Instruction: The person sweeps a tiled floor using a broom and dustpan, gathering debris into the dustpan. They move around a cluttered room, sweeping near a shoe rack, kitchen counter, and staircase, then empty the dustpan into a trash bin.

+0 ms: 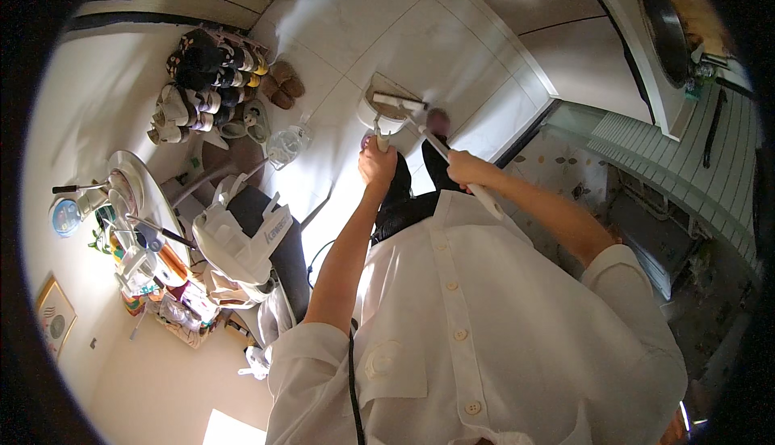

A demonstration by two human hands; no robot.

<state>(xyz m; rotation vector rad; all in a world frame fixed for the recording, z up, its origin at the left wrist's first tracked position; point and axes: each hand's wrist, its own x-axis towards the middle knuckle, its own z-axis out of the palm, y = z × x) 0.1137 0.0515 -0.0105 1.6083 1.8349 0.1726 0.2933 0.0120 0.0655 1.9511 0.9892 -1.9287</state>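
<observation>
My left hand (pixel 376 165) grips the upright handle of a white dustpan (pixel 370 117), low over the tiled floor just before my feet. In my right hand (pixel 471 169) is the pale shaft of a broom (pixel 439 147), its end reaching back beside my shirt. The broom's head (pixel 398 103) lies across the dustpan's mouth, and some brown bristle shows behind its white bar. Whether the dustpan holds anything is hard to tell. My right shoe (pixel 438 120) is just right of the dustpan.
Shoes (pixel 209 90) crowd a rack at the left wall, with brown slippers (pixel 283 84) beside it. A clear plastic bottle (pixel 289 147) is on the floor. Left stands a cluttered round table (pixel 166 203) and a chair (pixel 275 227) with bags. A glass sliding door (pixel 666 166) is at right.
</observation>
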